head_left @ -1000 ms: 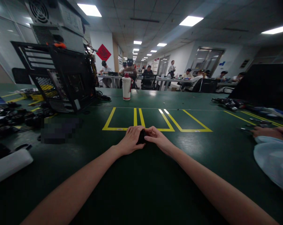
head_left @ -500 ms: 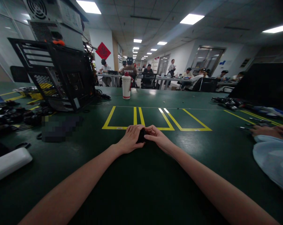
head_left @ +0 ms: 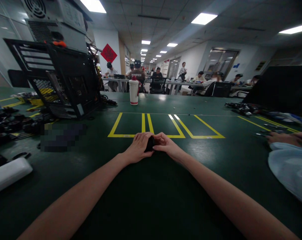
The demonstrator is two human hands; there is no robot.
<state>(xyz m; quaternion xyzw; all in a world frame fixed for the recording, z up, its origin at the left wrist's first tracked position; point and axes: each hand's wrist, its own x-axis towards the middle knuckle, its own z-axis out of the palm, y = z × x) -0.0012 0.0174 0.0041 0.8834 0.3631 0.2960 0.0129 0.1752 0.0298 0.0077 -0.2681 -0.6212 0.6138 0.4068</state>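
Note:
A small black object is between my two hands, low over the green table. My left hand wraps round it from the left, its fingers over the top and the thumb below. From the other side my right hand pinches at its right edge with thumb and fingertips. Much of the object is hidden by my fingers, so its exact shape cannot be made out. Yellow tape outlines lie on the table just beyond my hands.
A black computer case stands at the left, near tangled cables and a white case. A white cup stands further back. Another person's hands and sleeve are at the right, by a dark panel.
The whole view has shifted very slightly. Both hands keep the same hold on the black object.

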